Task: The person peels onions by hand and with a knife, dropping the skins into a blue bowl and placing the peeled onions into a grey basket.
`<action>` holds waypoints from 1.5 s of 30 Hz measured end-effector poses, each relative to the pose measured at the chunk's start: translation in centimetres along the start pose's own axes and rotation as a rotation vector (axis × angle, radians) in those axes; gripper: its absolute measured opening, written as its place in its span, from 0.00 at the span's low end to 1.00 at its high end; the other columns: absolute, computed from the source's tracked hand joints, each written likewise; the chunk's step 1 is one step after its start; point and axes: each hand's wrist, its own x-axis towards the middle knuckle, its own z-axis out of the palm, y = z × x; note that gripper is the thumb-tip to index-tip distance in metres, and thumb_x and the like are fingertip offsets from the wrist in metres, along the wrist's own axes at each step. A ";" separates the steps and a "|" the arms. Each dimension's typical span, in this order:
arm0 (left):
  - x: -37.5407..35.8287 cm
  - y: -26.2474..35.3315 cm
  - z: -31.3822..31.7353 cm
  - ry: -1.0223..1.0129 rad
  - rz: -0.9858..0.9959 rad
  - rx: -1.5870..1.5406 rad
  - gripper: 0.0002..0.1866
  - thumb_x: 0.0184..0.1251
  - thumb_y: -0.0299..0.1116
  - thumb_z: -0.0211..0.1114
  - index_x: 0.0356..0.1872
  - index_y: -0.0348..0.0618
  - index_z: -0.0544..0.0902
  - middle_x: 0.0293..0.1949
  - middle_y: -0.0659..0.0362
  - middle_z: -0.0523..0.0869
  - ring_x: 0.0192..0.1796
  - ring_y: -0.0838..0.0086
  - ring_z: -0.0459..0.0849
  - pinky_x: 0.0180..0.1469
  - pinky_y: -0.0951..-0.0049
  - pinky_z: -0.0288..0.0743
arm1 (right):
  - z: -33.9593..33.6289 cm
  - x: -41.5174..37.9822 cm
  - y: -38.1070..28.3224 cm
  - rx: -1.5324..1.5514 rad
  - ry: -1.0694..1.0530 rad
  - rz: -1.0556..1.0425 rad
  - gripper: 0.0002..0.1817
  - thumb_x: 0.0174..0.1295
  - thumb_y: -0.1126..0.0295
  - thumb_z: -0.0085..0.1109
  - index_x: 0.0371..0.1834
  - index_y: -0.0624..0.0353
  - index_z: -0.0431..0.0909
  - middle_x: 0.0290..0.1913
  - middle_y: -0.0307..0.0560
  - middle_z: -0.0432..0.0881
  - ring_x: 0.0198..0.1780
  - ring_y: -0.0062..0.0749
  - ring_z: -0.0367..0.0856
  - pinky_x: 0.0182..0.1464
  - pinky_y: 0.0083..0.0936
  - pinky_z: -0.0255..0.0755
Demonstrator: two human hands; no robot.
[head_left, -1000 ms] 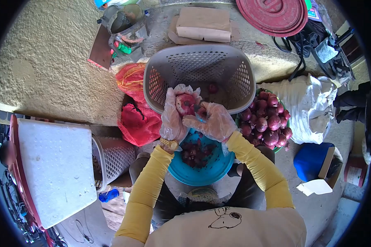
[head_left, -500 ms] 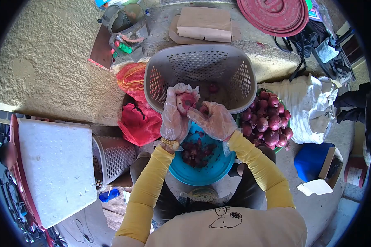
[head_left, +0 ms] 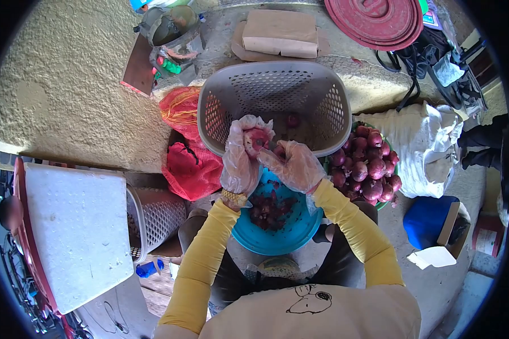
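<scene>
In a clear plastic glove, my left hand (head_left: 240, 161) is wrapped round a red onion (head_left: 255, 141), held over the near rim of a grey perforated basket (head_left: 209, 90). My right hand (head_left: 295, 165), gloved too, has its fingers closed close beside that onion. Something small and dark red shows at those fingertips; its kind is not clear. Below both hands a blue basin (head_left: 249, 240) holds dark red onion skins (head_left: 272, 213). One small red onion (head_left: 293, 120) lies inside the basket. To the right, a heap of red onions (head_left: 373, 168) fills a green-rimmed container.
A red mesh sack (head_left: 192, 169) lies left of the basket, a white sack (head_left: 435, 152) right of the onion heap. A white foam box (head_left: 76, 226) and a second perforated basket (head_left: 164, 220) stand at left. A blue container (head_left: 430, 223) stands at right.
The onion in my left hand has turned slightly, showing a paler patch on its left side. Both hands stay in nearly the same place.
</scene>
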 end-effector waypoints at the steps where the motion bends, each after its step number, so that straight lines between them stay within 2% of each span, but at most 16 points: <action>1: 0.0 0.0 0.0 -0.004 -0.003 -0.004 0.26 0.89 0.56 0.47 0.58 0.41 0.79 0.55 0.56 0.81 0.64 0.61 0.81 0.71 0.53 0.75 | 0.1 0.0 0.1 0.009 -0.008 0.005 0.31 0.67 0.41 0.69 0.41 0.66 0.87 0.33 0.65 0.87 0.37 0.60 0.88 0.41 0.46 0.79; 15: 0.0 -0.3 0.0 0.007 -0.010 -0.027 0.26 0.88 0.56 0.48 0.58 0.41 0.79 0.56 0.56 0.80 0.66 0.58 0.80 0.71 0.52 0.76 | 0.3 0.4 0.8 0.085 -0.055 0.006 0.32 0.70 0.39 0.63 0.44 0.65 0.88 0.35 0.68 0.86 0.41 0.65 0.85 0.45 0.48 0.77; 17: -0.1 -0.1 0.1 0.042 -0.056 -0.051 0.26 0.88 0.56 0.49 0.58 0.41 0.79 0.56 0.55 0.80 0.67 0.57 0.80 0.71 0.51 0.76 | 0.2 0.4 0.5 0.103 -0.111 0.066 0.33 0.72 0.39 0.62 0.45 0.65 0.88 0.36 0.69 0.85 0.42 0.66 0.85 0.46 0.49 0.77; 21: -0.2 -0.1 0.3 -0.006 -0.035 -0.067 0.26 0.88 0.55 0.48 0.58 0.40 0.79 0.56 0.55 0.80 0.68 0.56 0.79 0.71 0.50 0.76 | 0.6 0.4 1.4 0.046 -0.072 -0.006 0.32 0.72 0.39 0.61 0.45 0.64 0.88 0.36 0.70 0.85 0.42 0.67 0.84 0.45 0.50 0.76; 23: -0.2 0.2 0.4 -0.050 -0.080 -0.167 0.22 0.87 0.51 0.54 0.61 0.40 0.78 0.58 0.54 0.80 0.70 0.55 0.78 0.73 0.49 0.73 | 0.9 0.4 1.9 0.107 -0.005 -0.090 0.33 0.75 0.41 0.59 0.31 0.66 0.83 0.22 0.58 0.74 0.26 0.51 0.67 0.37 0.43 0.70; 24: -0.2 0.3 0.4 -0.047 -0.080 -0.165 0.22 0.87 0.51 0.54 0.61 0.40 0.78 0.58 0.54 0.80 0.70 0.55 0.78 0.73 0.49 0.73 | 0.6 0.4 1.7 0.109 -0.007 -0.090 0.33 0.75 0.41 0.59 0.31 0.66 0.83 0.22 0.58 0.74 0.26 0.51 0.67 0.37 0.43 0.70; 26: -0.2 0.5 0.5 -0.094 -0.110 -0.142 0.22 0.83 0.45 0.61 0.67 0.41 0.76 0.63 0.53 0.80 0.73 0.54 0.75 0.76 0.48 0.70 | -0.4 0.4 1.0 0.076 -0.064 0.023 0.31 0.73 0.41 0.62 0.45 0.65 0.88 0.35 0.69 0.85 0.41 0.65 0.84 0.44 0.51 0.75; 30: -0.3 1.0 0.7 -0.093 -0.205 -0.215 0.26 0.79 0.40 0.65 0.72 0.40 0.73 0.66 0.53 0.80 0.75 0.52 0.74 0.77 0.48 0.67 | -0.3 0.6 2.5 0.149 -0.030 0.058 0.29 0.73 0.43 0.63 0.45 0.66 0.88 0.34 0.68 0.84 0.37 0.61 0.84 0.42 0.48 0.75; 32: -0.3 0.9 0.5 -0.080 -0.227 -0.199 0.27 0.78 0.38 0.66 0.73 0.40 0.72 0.66 0.53 0.80 0.75 0.52 0.74 0.78 0.48 0.66 | -0.9 0.4 1.5 0.207 0.023 -0.023 0.28 0.74 0.47 0.64 0.34 0.67 0.87 0.23 0.55 0.82 0.25 0.39 0.74 0.35 0.35 0.74; 36: -0.1 1.0 0.6 -0.036 -0.214 -0.206 0.27 0.77 0.35 0.67 0.73 0.40 0.72 0.66 0.52 0.79 0.75 0.51 0.74 0.78 0.46 0.67 | -1.5 0.2 0.4 0.145 -0.068 -0.103 0.26 0.72 0.48 0.67 0.37 0.66 0.88 0.24 0.53 0.83 0.25 0.39 0.76 0.35 0.36 0.74; 38: -0.1 1.3 0.3 -0.005 -0.201 -0.239 0.27 0.77 0.34 0.67 0.72 0.39 0.73 0.67 0.51 0.79 0.75 0.49 0.73 0.78 0.44 0.69 | -1.2 0.1 0.7 -0.028 -0.148 -0.177 0.25 0.70 0.45 0.66 0.34 0.60 0.89 0.26 0.60 0.83 0.29 0.58 0.81 0.36 0.44 0.76; 39: 0.0 1.6 0.2 -0.003 -0.200 -0.238 0.27 0.77 0.34 0.67 0.72 0.39 0.73 0.67 0.51 0.79 0.75 0.49 0.73 0.78 0.44 0.69 | -0.8 0.0 1.6 -0.027 -0.151 -0.178 0.25 0.70 0.45 0.66 0.34 0.60 0.89 0.26 0.60 0.83 0.29 0.58 0.81 0.36 0.44 0.76; 41: 0.1 2.1 0.2 0.018 -0.186 -0.248 0.25 0.78 0.35 0.66 0.71 0.37 0.74 0.67 0.49 0.79 0.76 0.46 0.73 0.78 0.42 0.70 | 0.2 -0.3 3.8 -0.231 -0.127 -0.481 0.24 0.67 0.43 0.70 0.43 0.56 0.91 0.24 0.50 0.83 0.27 0.49 0.81 0.35 0.42 0.75; 42: 0.2 2.4 0.2 0.022 -0.167 -0.240 0.26 0.77 0.36 0.67 0.70 0.37 0.74 0.67 0.47 0.79 0.76 0.44 0.73 0.77 0.43 0.71 | 0.2 -0.4 3.4 -0.233 -0.129 -0.480 0.24 0.67 0.43 0.70 0.43 0.56 0.91 0.24 0.50 0.83 0.27 0.49 0.81 0.35 0.42 0.75; 44: 0.5 2.5 -0.4 0.027 -0.157 -0.258 0.26 0.77 0.36 0.67 0.70 0.36 0.74 0.67 0.46 0.79 0.76 0.44 0.73 0.77 0.43 0.72 | 0.3 -0.6 2.4 -0.423 -0.453 -0.453 0.29 0.63 0.36 0.69 0.43 0.53 0.91 0.30 0.49 0.87 0.33 0.53 0.86 0.37 0.45 0.77; 45: 0.6 2.7 -0.7 0.031 -0.145 -0.271 0.26 0.77 0.37 0.67 0.70 0.35 0.74 0.67 0.45 0.79 0.76 0.44 0.73 0.76 0.43 0.73 | 0.8 -0.9 2.9 -0.423 -0.455 -0.454 0.29 0.63 0.36 0.69 0.43 0.53 0.91 0.30 0.49 0.87 0.33 0.53 0.86 0.37 0.45 0.77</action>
